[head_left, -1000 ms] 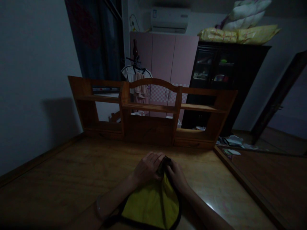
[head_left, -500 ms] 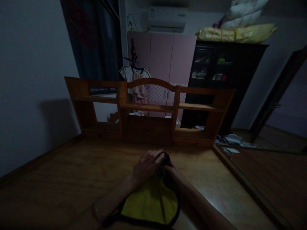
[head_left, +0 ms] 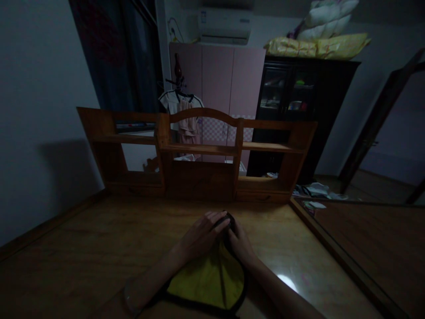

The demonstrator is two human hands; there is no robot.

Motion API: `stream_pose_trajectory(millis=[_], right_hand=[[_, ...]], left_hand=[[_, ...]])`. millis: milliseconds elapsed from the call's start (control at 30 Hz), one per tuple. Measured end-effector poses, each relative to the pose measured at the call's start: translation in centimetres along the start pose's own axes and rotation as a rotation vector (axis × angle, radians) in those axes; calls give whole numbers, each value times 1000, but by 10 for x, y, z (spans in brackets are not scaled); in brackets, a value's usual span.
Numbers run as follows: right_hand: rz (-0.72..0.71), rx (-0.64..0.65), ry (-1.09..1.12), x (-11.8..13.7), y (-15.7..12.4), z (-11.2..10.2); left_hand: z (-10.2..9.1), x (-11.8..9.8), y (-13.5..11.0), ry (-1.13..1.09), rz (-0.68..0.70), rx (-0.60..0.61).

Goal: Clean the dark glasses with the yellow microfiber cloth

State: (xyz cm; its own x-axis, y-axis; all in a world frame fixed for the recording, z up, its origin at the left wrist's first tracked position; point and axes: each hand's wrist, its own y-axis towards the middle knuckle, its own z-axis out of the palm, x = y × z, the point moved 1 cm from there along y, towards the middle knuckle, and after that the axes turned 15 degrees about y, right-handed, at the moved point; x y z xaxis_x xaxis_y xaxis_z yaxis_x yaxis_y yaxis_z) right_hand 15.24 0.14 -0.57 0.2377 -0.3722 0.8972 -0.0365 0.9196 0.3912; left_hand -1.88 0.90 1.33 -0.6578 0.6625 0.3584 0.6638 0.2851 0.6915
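A yellow cloth item with dark edging [head_left: 199,281] lies towards me on the wooden surface, between my forearms. At its far end it narrows into a dark bunched part [head_left: 229,217]. My left hand [head_left: 204,232] is closed over the left side of that part, fingers bent across its top. From the right, my right hand [head_left: 239,241] grips the same dark part with the thumb pressed near it. Both hands almost touch each other there. In the dim light, what lies under the fingers is hidden, and the exact kind of cloth item is unclear.
The wooden surface [head_left: 126,239] spreads around my hands. Behind it stands a low wooden shelf unit [head_left: 199,148]. A wall [head_left: 40,133] borders the left, and a raised wooden edge [head_left: 332,252] runs along the right. Farther back are a pink wardrobe [head_left: 217,79] and a dark cabinet [head_left: 318,93].
The view has shifted slightly to the right. My fingers have moved a little on the dark part, the left hand's reaching across it; both hands keep their hold.
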Motion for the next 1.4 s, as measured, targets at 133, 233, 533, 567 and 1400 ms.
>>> stream_pose_trajectory(millis=[133,233,533,567,1400], right_hand=[[-67,14,-115,5,-1,-1],[-54,22,-195,9,0,-4],[-41,31,-192,6,3,-7],[-41,36,-200,5,3,-7],[353,-50,395,-10,8,6]], left_hand=[[-8,-2,4,-50,-43,15],[-13,-2,5,-105,-65,65],[-12,2,3,-123,-108,60],[-12,2,3,-109,-110,52],[-9,14,-2,-32,-163,-19]])
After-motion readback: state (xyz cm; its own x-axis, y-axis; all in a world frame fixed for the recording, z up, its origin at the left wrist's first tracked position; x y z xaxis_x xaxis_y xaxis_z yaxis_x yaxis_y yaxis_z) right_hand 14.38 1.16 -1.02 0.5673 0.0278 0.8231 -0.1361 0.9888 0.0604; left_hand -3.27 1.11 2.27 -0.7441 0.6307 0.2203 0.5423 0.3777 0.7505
